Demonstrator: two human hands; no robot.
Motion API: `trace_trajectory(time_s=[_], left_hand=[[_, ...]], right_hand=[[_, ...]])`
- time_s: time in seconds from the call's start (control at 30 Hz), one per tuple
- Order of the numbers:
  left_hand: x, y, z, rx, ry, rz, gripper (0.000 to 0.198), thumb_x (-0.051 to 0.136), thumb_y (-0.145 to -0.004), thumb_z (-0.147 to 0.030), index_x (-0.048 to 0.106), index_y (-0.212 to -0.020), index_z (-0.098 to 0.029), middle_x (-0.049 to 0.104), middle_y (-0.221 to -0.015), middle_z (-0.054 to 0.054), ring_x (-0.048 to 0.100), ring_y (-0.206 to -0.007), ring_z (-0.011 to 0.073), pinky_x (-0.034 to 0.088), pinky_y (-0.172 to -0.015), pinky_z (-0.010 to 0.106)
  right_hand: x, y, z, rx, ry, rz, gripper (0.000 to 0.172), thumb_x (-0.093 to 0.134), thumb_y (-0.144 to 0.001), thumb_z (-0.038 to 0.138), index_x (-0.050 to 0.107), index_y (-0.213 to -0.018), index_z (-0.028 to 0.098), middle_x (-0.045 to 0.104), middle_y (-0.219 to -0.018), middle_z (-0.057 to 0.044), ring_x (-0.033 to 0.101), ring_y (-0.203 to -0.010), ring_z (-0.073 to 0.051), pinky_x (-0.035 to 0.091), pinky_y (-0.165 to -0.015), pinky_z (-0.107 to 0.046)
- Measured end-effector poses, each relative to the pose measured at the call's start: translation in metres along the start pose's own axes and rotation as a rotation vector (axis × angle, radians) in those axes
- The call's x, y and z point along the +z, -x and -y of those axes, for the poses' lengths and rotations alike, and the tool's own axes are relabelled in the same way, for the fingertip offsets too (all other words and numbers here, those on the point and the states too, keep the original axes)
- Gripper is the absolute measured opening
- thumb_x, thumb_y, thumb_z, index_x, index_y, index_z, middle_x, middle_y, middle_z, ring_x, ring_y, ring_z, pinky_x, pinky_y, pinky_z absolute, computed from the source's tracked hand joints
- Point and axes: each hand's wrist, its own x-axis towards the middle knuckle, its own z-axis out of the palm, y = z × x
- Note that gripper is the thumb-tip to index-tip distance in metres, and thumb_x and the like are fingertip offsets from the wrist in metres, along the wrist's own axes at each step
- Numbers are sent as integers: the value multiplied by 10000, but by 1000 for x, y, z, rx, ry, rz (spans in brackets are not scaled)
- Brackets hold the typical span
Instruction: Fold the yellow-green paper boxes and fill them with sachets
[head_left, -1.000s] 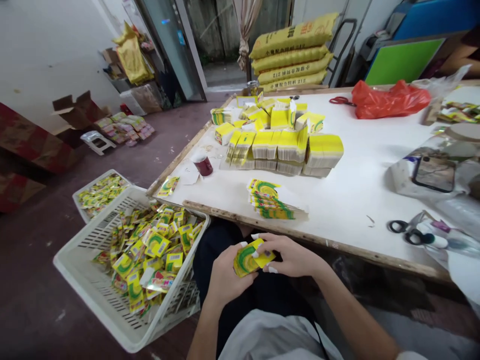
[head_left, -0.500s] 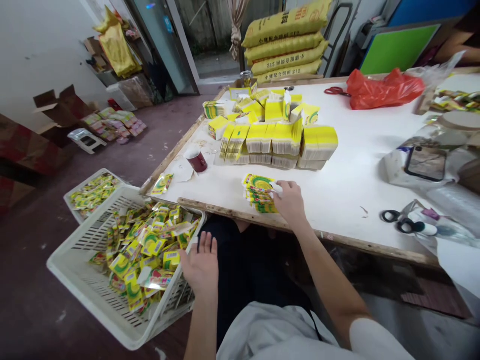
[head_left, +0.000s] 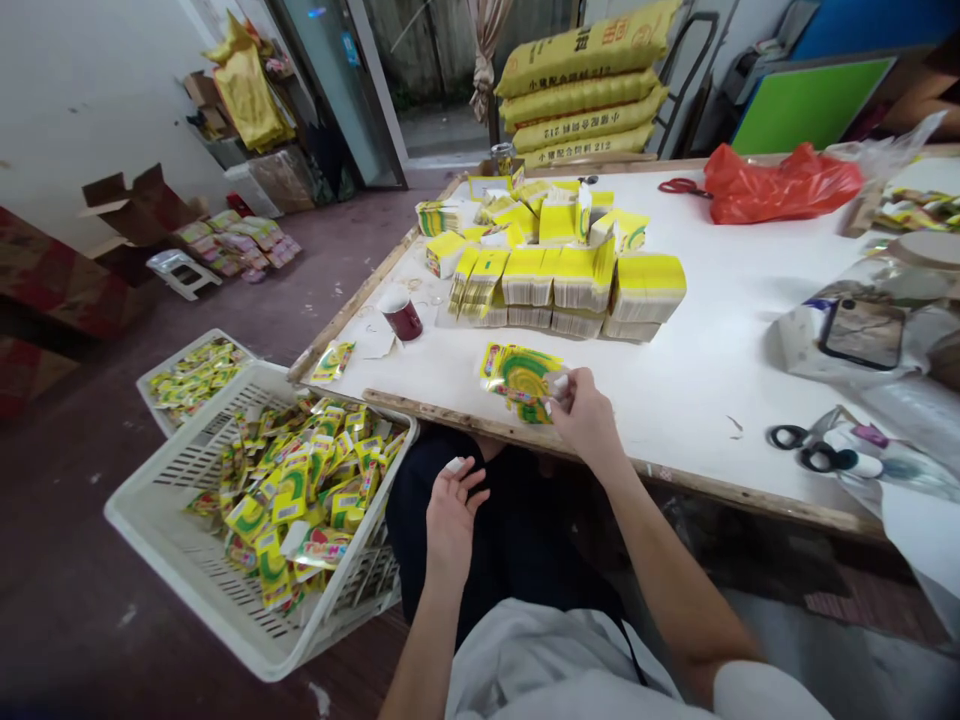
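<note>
My right hand (head_left: 583, 412) reaches over the table's front edge and pinches a flat green-and-yellow packet (head_left: 523, 370), lifted off a small pile of the same packets (head_left: 529, 404). My left hand (head_left: 451, 512) hovers over my lap with its fingers loosely spread and nothing in it. To its left stands a white slatted basket (head_left: 187, 570) full of filled yellow-green packets (head_left: 300, 490). Stacks of yellow cards (head_left: 570, 280) sit farther back on the white table (head_left: 705, 370).
A dark red cup (head_left: 403, 315) and a lone packet (head_left: 335, 360) lie near the table's left edge. Scissors (head_left: 817, 452), a phone (head_left: 861, 333), a red bag (head_left: 780, 180), yellow sacks (head_left: 585, 85) are around. A second basket (head_left: 191, 375) sits on the floor.
One second ago both hands held a packet over my lap. The packet left my hands; the left hand swung by the basket and came back, while the right reached the pile and lifted a new packet.
</note>
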Motion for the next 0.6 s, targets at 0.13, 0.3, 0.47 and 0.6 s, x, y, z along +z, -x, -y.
trace_trajectory(time_s=[0.13, 0.3, 0.47, 0.6], left_hand=[[18, 4, 0, 202, 53, 83, 693, 707, -626, -740, 669, -1106, -242, 622, -1250, 114, 537, -1226, 330, 471, -986, 461], [37, 3, -14, 293, 199, 31, 524, 622, -732, -681, 648, -844, -170, 565, -758, 31, 580, -736, 178, 522, -775, 337], [37, -1, -14, 343, 133, -115, 652, 579, -650, -829, 544, -753, -186, 467, -660, -12, 446, -567, 121, 461, -550, 253], [24, 3, -2, 254, -79, -94, 586, 636, -654, -771, 528, -745, -202, 504, -679, -1, 490, -591, 135, 464, -555, 258]], right_hand=[[7, 59, 24, -107, -325, 461, 203, 568, -768, 159, 398, -848, 237, 517, -703, 44, 481, -593, -125, 371, -560, -243], [30, 106, 45, -25, -651, 629, 198, 615, -770, 193, 430, -834, 221, 501, -758, 43, 438, -659, -105, 380, -592, -211], [44, 118, 49, 87, -699, 639, 361, 717, -660, 160, 467, -913, 221, 490, -826, 43, 439, -725, -115, 395, -631, -216], [41, 116, 42, 91, -630, 622, 296, 671, -708, 139, 491, -927, 223, 484, -740, 65, 416, -637, -101, 346, -574, -212]])
